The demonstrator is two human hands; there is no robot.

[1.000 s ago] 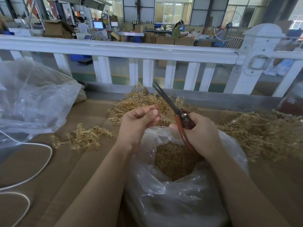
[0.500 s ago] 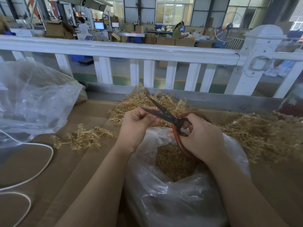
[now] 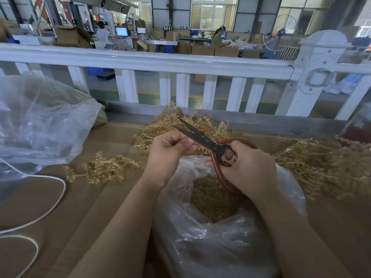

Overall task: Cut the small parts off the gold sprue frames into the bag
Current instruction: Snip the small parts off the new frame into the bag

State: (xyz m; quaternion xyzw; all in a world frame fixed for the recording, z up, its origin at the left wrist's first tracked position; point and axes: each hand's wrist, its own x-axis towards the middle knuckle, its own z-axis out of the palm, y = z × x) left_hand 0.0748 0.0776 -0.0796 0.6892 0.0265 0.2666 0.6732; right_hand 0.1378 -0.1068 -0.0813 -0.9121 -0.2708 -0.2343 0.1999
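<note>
Your left hand [image 3: 167,155]: bare, no glove, no ring showing.
Your right hand [image 3: 244,171]: bare, no glove, no ring showing.
Your forearms: uncovered up to the frame's lower edge, no sleeve or cuff in view.
Your wrists: no watch or band.

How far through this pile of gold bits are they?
Partway. The bag already holds a heap of cut parts. The right hand works the scissors at the left hand. Heaps of gold sprue frames still wait.
</note>
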